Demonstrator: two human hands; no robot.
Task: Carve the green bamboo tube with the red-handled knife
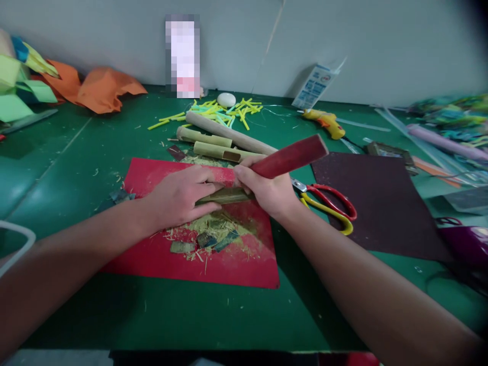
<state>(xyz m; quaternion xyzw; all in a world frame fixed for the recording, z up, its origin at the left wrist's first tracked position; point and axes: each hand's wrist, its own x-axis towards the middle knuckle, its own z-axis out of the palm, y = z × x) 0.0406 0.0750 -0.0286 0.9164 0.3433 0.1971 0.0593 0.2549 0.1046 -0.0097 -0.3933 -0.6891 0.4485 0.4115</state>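
Note:
A length of split bamboo (232, 196) lies across a dusty red sheet (183, 272). My left hand (183, 193) holds it down from the left, fingers bent over and along it. My right hand (267, 190) is closed around a flat dark red stick (292, 156), which slants up to the right; its lower end is hidden by my fingers. Both hands meet over the bamboo, where a dusty pinkish-red patch shows between them. Below the hands, bamboo shavings (213, 229) and dark scraps (226, 240) are heaped on the red sheet.
Behind the hands lie cut bamboo tubes (206, 136) and a wooden rod (232, 133), then yellow-green sticks (244, 109). Red-and-yellow-handled scissors (331, 203) rest on a dark sheet (381, 203) at right. Farther back sits a yellow glue gun (326, 123); orange cloth (107, 89) is at left.

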